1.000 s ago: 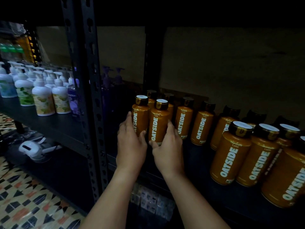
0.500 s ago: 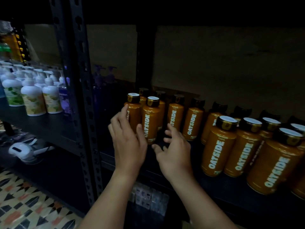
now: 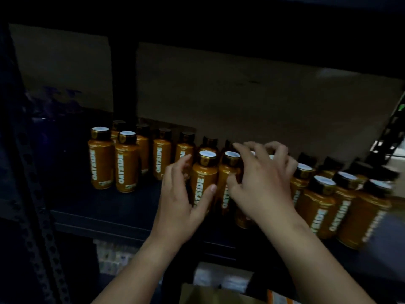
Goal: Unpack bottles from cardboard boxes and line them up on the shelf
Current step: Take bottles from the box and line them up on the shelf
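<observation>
Several orange Oatside bottles with dark caps stand on the dark shelf (image 3: 109, 207). Two stand apart at the left (image 3: 100, 159), a row runs along the back (image 3: 162, 154), and a cluster fills the right (image 3: 322, 207). My left hand (image 3: 179, 205) holds a front bottle (image 3: 202, 178), thumb on its label and fingers round its left side. My right hand (image 3: 260, 183) curls over the caps of the neighbouring bottles, its thumb against the second front bottle (image 3: 226, 172). The bottle under its palm is mostly hidden.
A perforated black upright (image 3: 37, 216) stands at the left front. Brown cardboard (image 3: 241, 95) backs the shelf. Below the shelf edge lie pale packets (image 3: 114, 257) and a cardboard box flap (image 3: 197, 295). The shelf above hangs low and dark.
Both hands let go of the two left bottles and moved right to the middle group. The view swung right, so the pump bottles on the left are out of sight.
</observation>
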### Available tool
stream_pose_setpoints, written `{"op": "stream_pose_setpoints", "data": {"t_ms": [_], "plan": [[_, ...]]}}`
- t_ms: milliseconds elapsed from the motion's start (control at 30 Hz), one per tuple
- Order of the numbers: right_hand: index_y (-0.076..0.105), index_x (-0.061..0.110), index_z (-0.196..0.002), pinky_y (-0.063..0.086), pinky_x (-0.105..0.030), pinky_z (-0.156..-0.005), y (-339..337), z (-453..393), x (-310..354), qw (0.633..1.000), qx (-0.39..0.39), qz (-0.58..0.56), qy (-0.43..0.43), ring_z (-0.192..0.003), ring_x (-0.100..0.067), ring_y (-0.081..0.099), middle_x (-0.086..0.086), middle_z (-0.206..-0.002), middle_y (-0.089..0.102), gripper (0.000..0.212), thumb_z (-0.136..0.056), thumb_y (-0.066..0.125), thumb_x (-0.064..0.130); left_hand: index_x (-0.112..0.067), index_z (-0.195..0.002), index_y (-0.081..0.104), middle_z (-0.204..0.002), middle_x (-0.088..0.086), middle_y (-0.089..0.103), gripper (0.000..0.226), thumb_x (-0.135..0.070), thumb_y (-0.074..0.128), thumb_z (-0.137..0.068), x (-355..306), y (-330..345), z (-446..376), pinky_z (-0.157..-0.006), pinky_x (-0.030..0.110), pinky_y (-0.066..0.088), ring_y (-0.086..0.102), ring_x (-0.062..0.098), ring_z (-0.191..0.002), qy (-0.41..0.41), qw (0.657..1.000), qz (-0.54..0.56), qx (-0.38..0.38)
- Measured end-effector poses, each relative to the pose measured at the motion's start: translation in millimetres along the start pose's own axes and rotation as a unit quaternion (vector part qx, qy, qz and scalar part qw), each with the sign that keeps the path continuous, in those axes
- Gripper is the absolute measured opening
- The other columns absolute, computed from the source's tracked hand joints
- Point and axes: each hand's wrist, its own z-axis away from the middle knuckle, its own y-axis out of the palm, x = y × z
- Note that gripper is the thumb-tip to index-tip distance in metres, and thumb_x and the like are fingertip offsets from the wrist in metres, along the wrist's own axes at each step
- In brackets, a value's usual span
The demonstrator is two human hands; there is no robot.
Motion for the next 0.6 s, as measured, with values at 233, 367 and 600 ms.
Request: {"op": "stream_pose_setpoints", "data": {"t_ms": [233,367,600], "plan": [[0.039,0.037,-0.151,-0.015,-0.063,-0.115,3.8,-8.8,-6.1,0.994,0.047,0.084,-0.059,-0.152,-0.024,0.006,0.014,-0.152,0.045,0.063,-0.092,0.061,0.047,-0.035,-0.155,0.024,-0.144,-0.012,0.035,0.086,-0.026,0.078,-0.089,0.4,8.5,8.8,-0.106,0.044,0.051,0.045,0.013,-0.136,-0.038,0.999,-0.008,0.013],[0.040,0.036,-0.150,-0.025,-0.059,-0.112,4.7,-9.3,3.2,0.994,0.044,0.060,-0.075,-0.145,-0.018,0.033,0.010,-0.148,0.046,0.059,-0.095,0.061,0.043,-0.032,-0.154,0.028,-0.144,-0.010,0.038,0.083,-0.025,0.078,-0.089,3.6,-0.8,9.2,-0.108,0.040,0.050,0.045,0.011,-0.136,-0.038,0.999,-0.027,-0.005],[0.032,0.032,-0.154,-0.019,-0.056,-0.118,22.4,-12.1,29.1,0.995,0.030,0.005,-0.100,-0.133,-0.014,0.050,0.005,-0.153,0.035,0.062,-0.098,0.059,0.040,-0.029,-0.154,0.031,-0.146,-0.006,0.038,0.084,-0.016,0.080,-0.087,18.8,-27.7,4.4,-0.109,0.025,0.038,0.041,0.010,-0.138,-0.049,0.995,-0.077,-0.045]]}}
